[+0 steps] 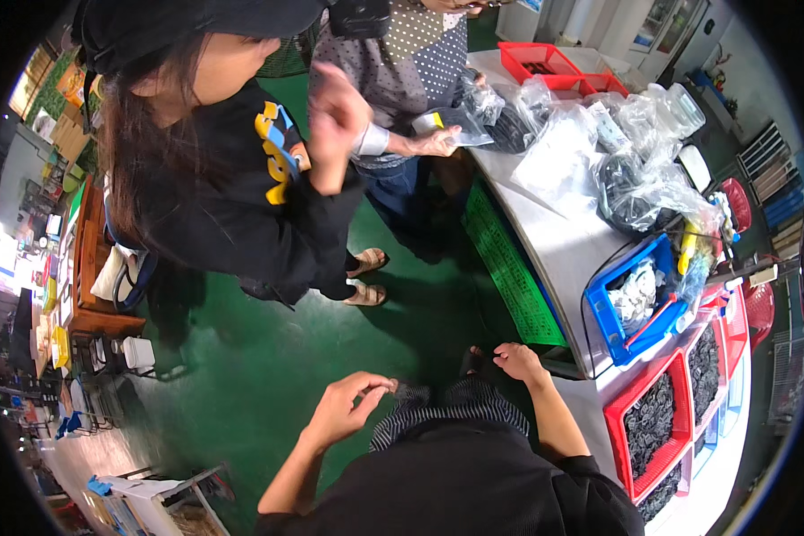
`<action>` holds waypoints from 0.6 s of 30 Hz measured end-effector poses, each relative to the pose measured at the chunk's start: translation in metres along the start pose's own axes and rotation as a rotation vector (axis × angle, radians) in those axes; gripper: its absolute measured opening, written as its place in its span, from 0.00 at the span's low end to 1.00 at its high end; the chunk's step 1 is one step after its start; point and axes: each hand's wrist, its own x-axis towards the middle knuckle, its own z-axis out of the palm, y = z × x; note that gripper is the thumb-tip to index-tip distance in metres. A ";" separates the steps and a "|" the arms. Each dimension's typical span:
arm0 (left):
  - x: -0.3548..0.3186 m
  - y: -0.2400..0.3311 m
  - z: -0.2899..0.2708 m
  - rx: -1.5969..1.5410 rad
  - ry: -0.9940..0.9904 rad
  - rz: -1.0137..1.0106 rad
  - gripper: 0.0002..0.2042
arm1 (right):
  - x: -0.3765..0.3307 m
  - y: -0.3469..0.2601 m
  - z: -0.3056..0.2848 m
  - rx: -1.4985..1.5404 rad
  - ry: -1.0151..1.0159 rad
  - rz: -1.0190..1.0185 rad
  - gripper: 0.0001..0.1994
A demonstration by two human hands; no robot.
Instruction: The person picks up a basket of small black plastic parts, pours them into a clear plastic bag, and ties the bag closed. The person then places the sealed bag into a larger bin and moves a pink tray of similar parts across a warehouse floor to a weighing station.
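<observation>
My left hand (347, 409) hangs in the air before my striped trousers (451, 406), with its fingers loosely bent and the thumb apart from them. Nothing shows in it. My right hand (520, 364) is held up at the other side, near the table's corner, its fingers loosely curled and holding nothing that I can see. Neither hand touches the table (558, 237). Nearest to my right hand are the green basket (509, 259) below the table edge and the blue tray (606, 335) with crumpled clear plastic and a red-handled tool on top.
Red baskets (618, 438) of small black parts stand along the right. Clear bags (639, 179) of black parts crowd the table. A person in black (205, 196) stands ahead left with a raised hand; another person (375, 89) holds a clear bag (464, 129) at the table.
</observation>
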 end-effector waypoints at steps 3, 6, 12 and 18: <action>0.018 0.024 0.032 0.049 -0.049 0.064 0.07 | -0.024 0.039 -0.002 0.061 0.007 0.043 0.15; 0.038 0.044 0.080 0.038 -0.027 0.109 0.06 | -0.039 0.089 -0.014 0.055 0.012 0.050 0.15; 0.092 0.094 0.201 -0.019 0.022 0.125 0.06 | -0.054 0.198 -0.076 -0.076 0.109 0.024 0.14; 0.138 0.127 0.318 -0.068 -0.035 0.144 0.07 | -0.059 0.250 -0.140 0.037 0.145 -0.145 0.13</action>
